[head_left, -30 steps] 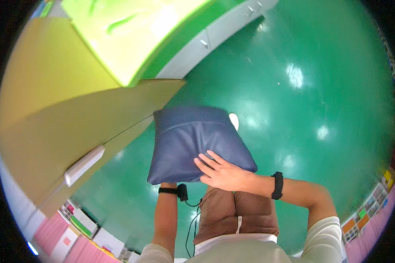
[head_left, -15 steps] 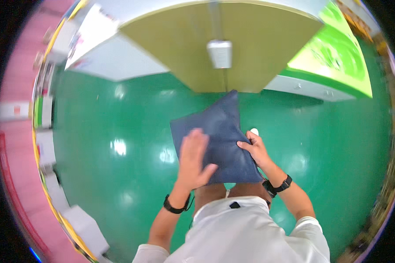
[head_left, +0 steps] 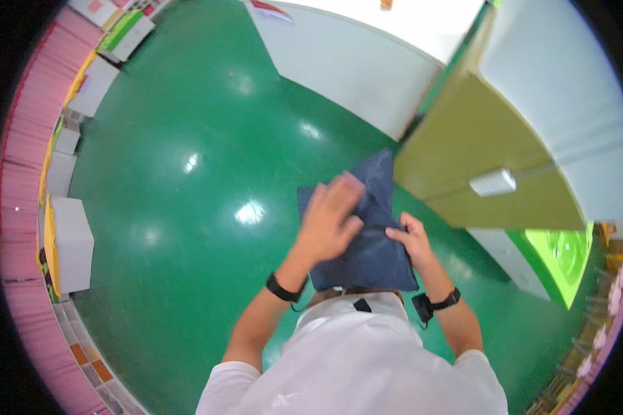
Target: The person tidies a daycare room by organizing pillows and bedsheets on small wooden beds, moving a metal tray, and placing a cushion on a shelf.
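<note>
A dark blue square cushion (head_left: 367, 261) is held in front of my body, one pointed corner aimed away from me. My right hand (head_left: 414, 239) grips its right edge, thumb on top and the other fingers mostly hidden beneath. Over the cushion's left part is my left hand (head_left: 329, 221), open and somewhat smeared by motion, with its fingers stretched out. Whether the left palm presses on the fabric or hovers just above it, I cannot tell.
Ahead stands a white-topped counter (head_left: 346, 62) with a grey side. An olive panel (head_left: 484, 155) with a white box (head_left: 493, 182) is at the right, near a bright green sink unit (head_left: 557, 252). White cabinets (head_left: 70, 242) line a pink curtain at the left.
My view has turned left, so the olive panel and green unit now lie further right. My left hand has moved right and up over the cushion. My right hand keeps its grip.
</note>
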`<state>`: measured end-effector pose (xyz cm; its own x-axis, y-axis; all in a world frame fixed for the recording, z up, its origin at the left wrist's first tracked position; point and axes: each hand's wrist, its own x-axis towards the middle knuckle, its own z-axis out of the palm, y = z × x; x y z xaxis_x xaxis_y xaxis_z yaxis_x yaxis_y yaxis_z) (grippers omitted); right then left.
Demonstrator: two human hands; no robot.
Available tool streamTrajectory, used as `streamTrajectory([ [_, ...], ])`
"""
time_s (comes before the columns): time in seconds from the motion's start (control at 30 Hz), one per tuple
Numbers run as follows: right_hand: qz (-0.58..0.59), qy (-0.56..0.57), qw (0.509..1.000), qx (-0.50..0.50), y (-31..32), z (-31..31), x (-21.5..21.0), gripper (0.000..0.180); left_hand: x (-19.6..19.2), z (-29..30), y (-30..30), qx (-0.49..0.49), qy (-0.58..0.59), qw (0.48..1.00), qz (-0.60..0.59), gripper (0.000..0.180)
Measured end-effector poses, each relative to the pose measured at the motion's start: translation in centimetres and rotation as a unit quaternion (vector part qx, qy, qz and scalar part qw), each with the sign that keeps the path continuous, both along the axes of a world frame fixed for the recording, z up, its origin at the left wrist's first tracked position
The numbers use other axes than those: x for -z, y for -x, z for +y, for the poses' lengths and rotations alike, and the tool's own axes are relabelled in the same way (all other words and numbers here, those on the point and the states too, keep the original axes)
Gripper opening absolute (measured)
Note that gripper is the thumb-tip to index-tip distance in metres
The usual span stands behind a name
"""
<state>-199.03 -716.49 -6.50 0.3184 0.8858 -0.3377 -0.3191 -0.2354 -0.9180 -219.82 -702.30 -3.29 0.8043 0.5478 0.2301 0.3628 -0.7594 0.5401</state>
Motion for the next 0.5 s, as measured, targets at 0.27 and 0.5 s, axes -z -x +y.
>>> streamTrajectory([
  [0.27,0.010,-0.027,0.990,-0.137,-1.7,25.7,-0.4,0.041,7.0,28.5,7.8,-0.273,0.184,0.943,0.038,0.053],
  [0.5,-0.006,-0.045,0.970,-0.239,-0.1,53.0,-2.8,0.040,4.9,47.4,17.1,-0.286,0.203,0.936,0.032,0.059],
])
